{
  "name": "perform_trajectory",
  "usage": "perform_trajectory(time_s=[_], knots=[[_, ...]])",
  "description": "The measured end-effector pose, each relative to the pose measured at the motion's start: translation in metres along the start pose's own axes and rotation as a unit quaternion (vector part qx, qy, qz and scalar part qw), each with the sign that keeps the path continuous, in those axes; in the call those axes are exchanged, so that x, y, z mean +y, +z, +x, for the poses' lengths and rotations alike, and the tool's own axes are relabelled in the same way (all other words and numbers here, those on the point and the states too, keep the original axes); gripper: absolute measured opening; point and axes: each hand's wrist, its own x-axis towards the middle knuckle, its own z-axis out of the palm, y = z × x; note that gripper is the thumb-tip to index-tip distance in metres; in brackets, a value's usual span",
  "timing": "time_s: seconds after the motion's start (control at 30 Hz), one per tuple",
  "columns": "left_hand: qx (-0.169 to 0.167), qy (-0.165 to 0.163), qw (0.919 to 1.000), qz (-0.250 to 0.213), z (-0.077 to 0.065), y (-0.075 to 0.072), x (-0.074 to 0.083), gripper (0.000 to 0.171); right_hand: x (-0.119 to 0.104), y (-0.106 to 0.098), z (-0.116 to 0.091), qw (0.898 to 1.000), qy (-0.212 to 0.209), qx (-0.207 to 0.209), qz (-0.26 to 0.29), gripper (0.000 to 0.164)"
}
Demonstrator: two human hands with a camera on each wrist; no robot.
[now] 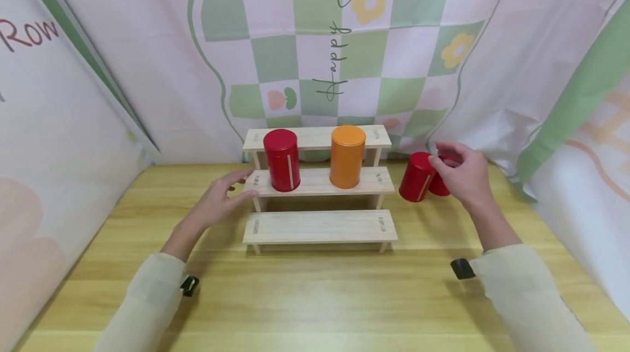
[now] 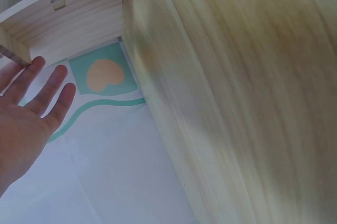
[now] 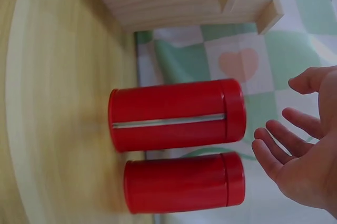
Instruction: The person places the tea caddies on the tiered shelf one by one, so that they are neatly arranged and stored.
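Note:
A three-step wooden shelf (image 1: 320, 227) stands on the table. Its middle step carries a red canister (image 1: 281, 163) on the left and an orange canister (image 1: 347, 158) on the right. My left hand (image 1: 219, 201) is at the left end of that step, fingers spread; in the left wrist view its fingertips meet the wooden end (image 2: 16, 50). To the right of the shelf, two more red canisters (image 3: 176, 116) stand upright side by side. Over them hovers my right hand (image 1: 462, 174), fingers loosely bent, and the right wrist view shows a gap between it and the lids.
Behind the shelf hangs a green-and-white checked curtain (image 1: 273, 59) with flowers and lettering. White fabric walls (image 1: 59, 139) close in both sides. The wooden tabletop (image 1: 315, 297) extends in front of the shelf.

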Motion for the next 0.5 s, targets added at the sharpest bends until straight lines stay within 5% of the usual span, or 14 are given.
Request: perform_trajectory(time_s=[0.5], knots=[[0.002, 0.001, 1.0000, -0.002, 0.000, 0.000, -0.001, 0.062, 0.017, 0.008, 0.003, 0.998, -0.019, -0.015, -0.054, 0.049]])
